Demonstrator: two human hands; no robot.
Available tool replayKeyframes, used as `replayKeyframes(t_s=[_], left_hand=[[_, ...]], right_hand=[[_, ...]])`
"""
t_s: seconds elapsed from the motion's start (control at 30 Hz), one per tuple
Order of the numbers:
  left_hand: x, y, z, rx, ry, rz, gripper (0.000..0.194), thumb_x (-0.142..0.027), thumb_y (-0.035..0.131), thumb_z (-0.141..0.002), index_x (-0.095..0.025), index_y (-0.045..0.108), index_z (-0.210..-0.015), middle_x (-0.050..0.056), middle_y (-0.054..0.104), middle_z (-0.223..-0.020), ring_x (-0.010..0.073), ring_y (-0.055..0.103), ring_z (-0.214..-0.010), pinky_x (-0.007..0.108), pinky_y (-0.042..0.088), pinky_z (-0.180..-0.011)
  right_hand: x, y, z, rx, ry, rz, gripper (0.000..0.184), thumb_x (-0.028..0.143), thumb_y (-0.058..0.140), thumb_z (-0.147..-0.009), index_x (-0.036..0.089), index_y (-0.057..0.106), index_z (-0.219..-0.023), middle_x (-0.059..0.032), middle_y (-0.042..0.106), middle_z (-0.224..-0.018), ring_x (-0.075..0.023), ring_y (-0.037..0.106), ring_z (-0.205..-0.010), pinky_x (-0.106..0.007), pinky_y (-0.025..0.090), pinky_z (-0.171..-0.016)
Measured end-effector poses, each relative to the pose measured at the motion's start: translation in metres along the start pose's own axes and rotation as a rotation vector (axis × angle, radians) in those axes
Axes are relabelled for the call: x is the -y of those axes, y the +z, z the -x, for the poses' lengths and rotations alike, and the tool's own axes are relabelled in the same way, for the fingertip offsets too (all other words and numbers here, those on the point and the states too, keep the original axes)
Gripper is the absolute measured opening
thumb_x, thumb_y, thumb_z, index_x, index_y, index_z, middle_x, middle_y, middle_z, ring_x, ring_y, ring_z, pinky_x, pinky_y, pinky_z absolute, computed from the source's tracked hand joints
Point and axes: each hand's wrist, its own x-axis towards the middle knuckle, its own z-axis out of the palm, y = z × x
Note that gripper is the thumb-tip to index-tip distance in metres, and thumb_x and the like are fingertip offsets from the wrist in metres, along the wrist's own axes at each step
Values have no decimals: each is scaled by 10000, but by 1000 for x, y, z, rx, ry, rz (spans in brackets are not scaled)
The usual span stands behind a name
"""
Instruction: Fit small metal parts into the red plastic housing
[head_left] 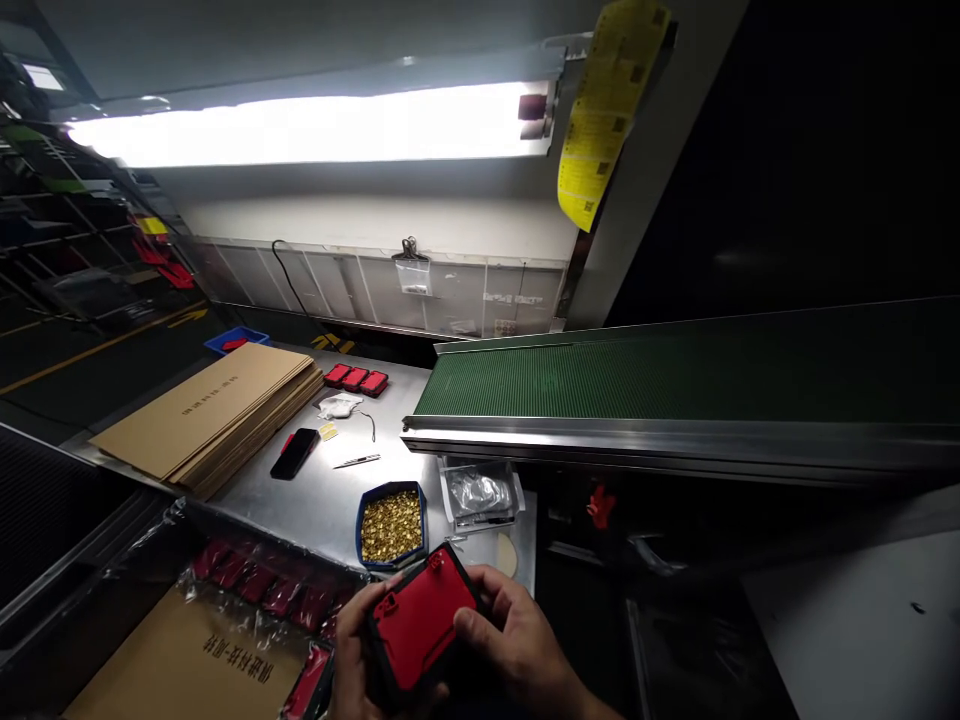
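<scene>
Left hand (354, 645), right hand (517, 635): fingers gripping red case (421, 622). Loosened hold could drop it, tipping blue bin (423, 520).

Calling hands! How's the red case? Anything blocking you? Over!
Left hand, right hand: both holding red case. Red side facing camera. Blue bin just beyond; nothing seen blocking hands.

Left hand (351, 645), right hand (521, 635) hold red-black case (421, 625)

Room to pass lies between the cardboard stack (217, 410) and green conveyor (562, 385); just beyond the red case (426, 622), the blue bin (424, 525) stands in the way.
</scene>
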Motion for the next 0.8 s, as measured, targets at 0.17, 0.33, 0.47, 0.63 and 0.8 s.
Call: replayKeyframes(t_s=[0.17, 0.33, 0.47, 0.63, 0.8], left_hand=[[13, -1, -1, 51, 201, 125, 774, -661, 780, -727, -350, 462, -1359, 100, 446, -1375, 386, 425, -1298, 435, 366, -1107], [12, -12, -25, 352, -131, 409, 654, -743, 616, -811, -297, 579, -1287, 108, 518, -1383, 396, 451, -1320, 432, 423, -1065], [-1, -15, -52, 787, -307, 593, 998, -761, 810, -619, -262, 500, -1426, 142, 515, -1445, 408, 473, -1327, 475, 370, -1131], [-18, -14, -57, 997, -355, 742, 1039, -643, 920, -564, -224, 520, -1427, 170, 560, -1421, 435, 472, -1348, 548, 309, -1170], [-25, -2, -37, 785, -158, 565, 929, -456, 888, -704, -285, 428, -1492, 141, 507, -1487, 410, 471, -1362, 522, 371, -1166]], right_hand=[[-1, -2, 2, -85, 9, 38, 497, 525, 776, -802, 171, 685, -1138, -100, 750, -1011, -221, 705, -933, -342, 551, -857], [18, -1, 8, -43, -47, 271, 416, 483, 715, -863, 206, 702, -1174, -106, 744, -1117, -245, 682, -1023, -373, 529, -933], [42, 6, 11, 106, -147, 394, 351, 427, 683, -889, 254, 701, -1195, -92, 725, -1134, -254, 672, -1038, -403, 533, -949], [64, 11, 16, 207, -180, 565, 367, 451, 643, -914, 283, 692, -1236, -93, 691, -1077, -246, 633, -1015, -416, 517, -928], [57, 21, 19, 100, -305, 464, 392, 493, 730, -848, 283, 696, -1177, -90, 663, -1094, -247, 633, -1023, -391, 524, -909]])
